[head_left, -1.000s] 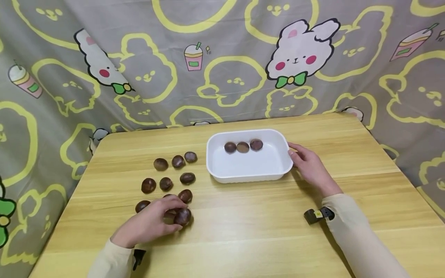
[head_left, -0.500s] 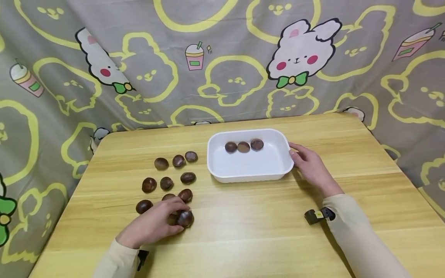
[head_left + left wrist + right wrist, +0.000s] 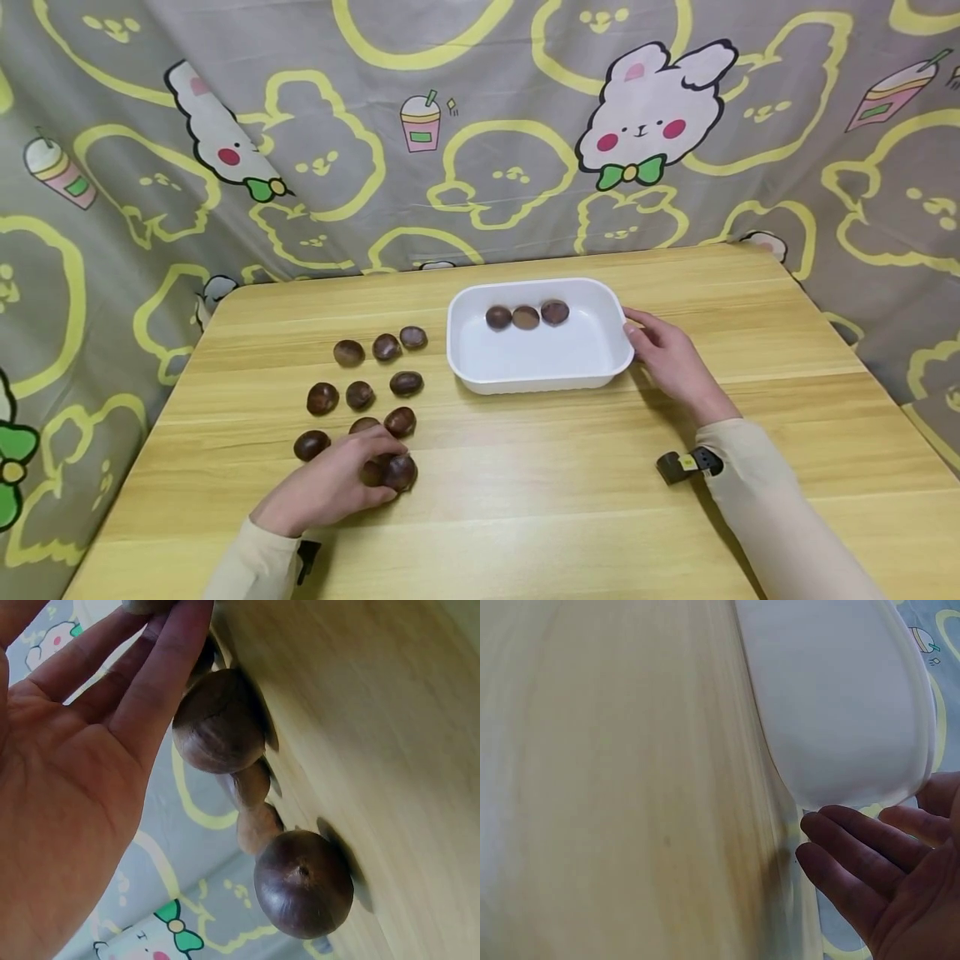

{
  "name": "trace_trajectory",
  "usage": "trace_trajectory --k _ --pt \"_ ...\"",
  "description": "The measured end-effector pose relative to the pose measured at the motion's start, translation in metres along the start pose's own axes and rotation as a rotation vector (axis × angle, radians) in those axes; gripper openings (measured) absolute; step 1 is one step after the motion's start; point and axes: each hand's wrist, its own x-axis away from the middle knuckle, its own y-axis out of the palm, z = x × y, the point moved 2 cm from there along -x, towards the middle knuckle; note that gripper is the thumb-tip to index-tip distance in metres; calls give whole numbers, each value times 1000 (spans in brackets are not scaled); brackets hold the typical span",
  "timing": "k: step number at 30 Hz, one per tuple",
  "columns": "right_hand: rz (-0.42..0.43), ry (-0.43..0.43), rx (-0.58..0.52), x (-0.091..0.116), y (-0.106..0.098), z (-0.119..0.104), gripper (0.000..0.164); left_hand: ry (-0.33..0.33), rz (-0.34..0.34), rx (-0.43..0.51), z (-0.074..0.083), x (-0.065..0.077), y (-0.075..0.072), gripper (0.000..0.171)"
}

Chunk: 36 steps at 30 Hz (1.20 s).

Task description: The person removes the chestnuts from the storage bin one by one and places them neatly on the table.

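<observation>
My left hand (image 3: 333, 483) is low over the front of a group of chestnuts. Its thumb and fingers pinch a dark brown chestnut (image 3: 401, 472) at the near right of the group; in the left wrist view only a sliver of it shows at the top edge. Another chestnut (image 3: 373, 472) is partly hidden under the fingers. A chestnut (image 3: 221, 721) lies close beside the left fingers in the left wrist view. My right hand (image 3: 672, 362) touches the right end of a white dish (image 3: 540, 386), its fingers fairly straight against the wall in the right wrist view.
Three chestnuts sit in a row inside the dish, the middle chestnut (image 3: 525, 317) lighter. Left of the dish, several more lie in loose rows on the wooden table (image 3: 540, 492), including a far-left chestnut (image 3: 348, 353). A patterned curtain (image 3: 495, 200) hangs behind the table.
My left hand has shifted slightly right with the front chestnut, which has turned a little between its fingers. The right hand and the dish look the same.
</observation>
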Motion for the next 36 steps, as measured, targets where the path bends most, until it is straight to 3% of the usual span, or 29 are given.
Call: trace_trajectory --k 5,11,16,23,31,36 --pt "6 -6 9 0 0 1 49 -23 -1 1 -1 0 -1 40" --pt "5 3 -3 0 0 0 49 2 6 2 0 0 -3 39" --pt "2 6 -7 1 1 1 49 20 87 19 0 4 -8 36" --pt "-2 4 -7 1 2 1 49 57 177 205 -4 4 -23 26" --pt "-5 11 -1 1 1 0 50 67 331 369 3 -26 -41 22" --pt "-2 6 -12 1 0 0 50 67 388 361 20 -57 -53 26"
